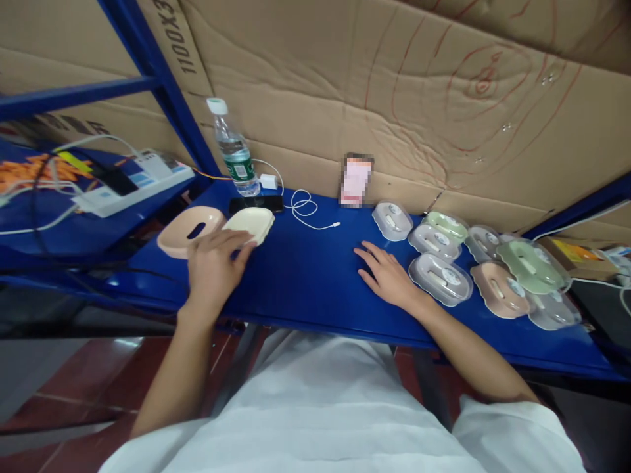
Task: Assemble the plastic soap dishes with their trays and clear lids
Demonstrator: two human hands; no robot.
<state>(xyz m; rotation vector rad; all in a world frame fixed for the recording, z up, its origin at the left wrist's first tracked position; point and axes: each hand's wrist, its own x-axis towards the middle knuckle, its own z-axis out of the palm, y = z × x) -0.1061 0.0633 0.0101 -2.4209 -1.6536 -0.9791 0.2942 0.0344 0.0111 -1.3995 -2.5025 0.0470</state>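
Note:
My left hand (217,263) is closed on the edge of a cream soap dish (254,225), its thumb at the near side and its fingers over the left end. Just left of it, partly behind that hand, lies a larger pink soap dish (172,235) with a dark oval slot. My right hand (387,274) rests on the blue tabletop (315,282) with its fingers spread and nothing in them. Close to its right side is a grey soap dish under a clear lid (440,279).
More lidded dishes in grey, green and pink crowd the right side, among them a green one (535,265). Along the back stand a water bottle (238,161), a dark phone (256,203), a white cable (315,226) and a blurred upright phone (355,180). A power strip (135,189) lies left.

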